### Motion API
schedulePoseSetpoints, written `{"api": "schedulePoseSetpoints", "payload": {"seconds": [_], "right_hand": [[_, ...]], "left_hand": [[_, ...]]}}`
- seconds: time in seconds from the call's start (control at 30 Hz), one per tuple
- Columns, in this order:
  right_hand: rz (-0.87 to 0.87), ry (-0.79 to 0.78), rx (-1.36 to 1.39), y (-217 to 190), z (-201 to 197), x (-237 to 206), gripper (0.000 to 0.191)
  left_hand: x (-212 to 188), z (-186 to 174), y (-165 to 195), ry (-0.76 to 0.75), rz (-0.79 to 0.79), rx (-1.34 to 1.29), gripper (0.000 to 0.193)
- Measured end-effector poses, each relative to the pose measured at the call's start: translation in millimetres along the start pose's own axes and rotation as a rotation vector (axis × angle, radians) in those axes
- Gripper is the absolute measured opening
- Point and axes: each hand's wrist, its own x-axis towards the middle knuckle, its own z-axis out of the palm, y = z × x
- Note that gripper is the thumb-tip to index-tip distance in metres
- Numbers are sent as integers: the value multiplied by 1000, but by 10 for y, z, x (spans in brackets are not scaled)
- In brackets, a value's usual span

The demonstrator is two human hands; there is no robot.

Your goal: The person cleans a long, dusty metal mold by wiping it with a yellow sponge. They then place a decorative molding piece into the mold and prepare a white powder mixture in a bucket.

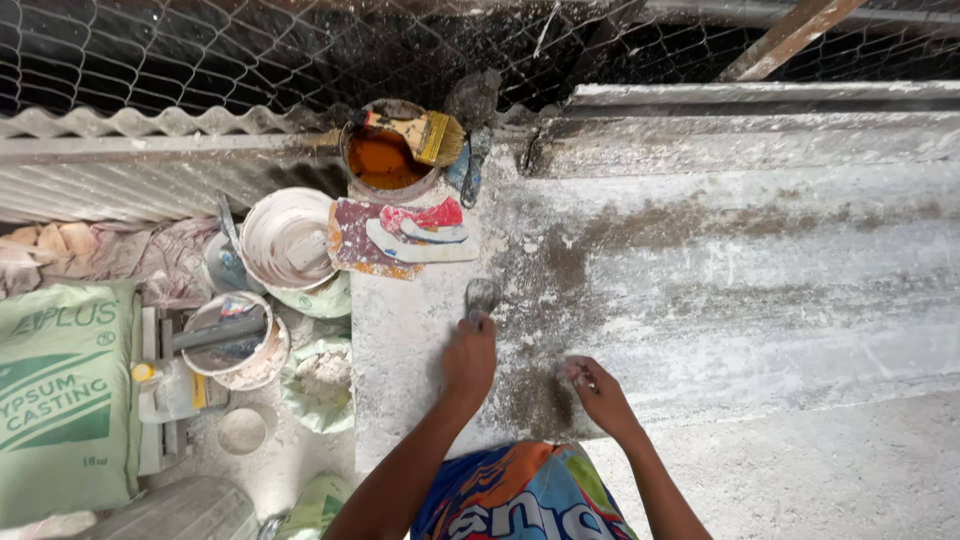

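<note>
The scraper [480,297] sits blade-down on the dusty white bench [760,260], left hand [469,358] wrapped tight round its handle. Just beside it, the right hand [596,388] presses on the bench, fingers [578,371] curled together on something small I can't make out. Further up: a tin of orange liquid [385,160] with a brush [425,133] across it, and a white bucket [283,235] to the left.

scraper [481,297]: small metal blade, dull grey and plaster-smeared, lying flat with its blade pointing away from the person
scraper's place: on the white-dusted table [760,300], at the edge of a scraped brownish patch, its near end under the left hand's fingers
</note>
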Motion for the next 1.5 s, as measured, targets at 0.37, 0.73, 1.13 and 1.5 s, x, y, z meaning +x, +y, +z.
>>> {"api": "schedulePoseSetpoints", "payload": {"seconds": [0.37, 0.73, 1.13, 1.5], "right_hand": [[-120, 40, 44, 114, -208, 19, 33], [-25, 119, 82, 180, -396, -27, 35], [166, 177, -632, -15, -396, 421, 99], [210, 130, -583, 175, -350, 468, 100]], "left_hand": [[508, -18, 181, -27, -47, -55, 29], [676, -22, 490, -129, -28, 84, 51], [2059, -546, 635, 166, -113, 33, 40], [2647, -760, 310, 10, -21, -179, 36]]}}
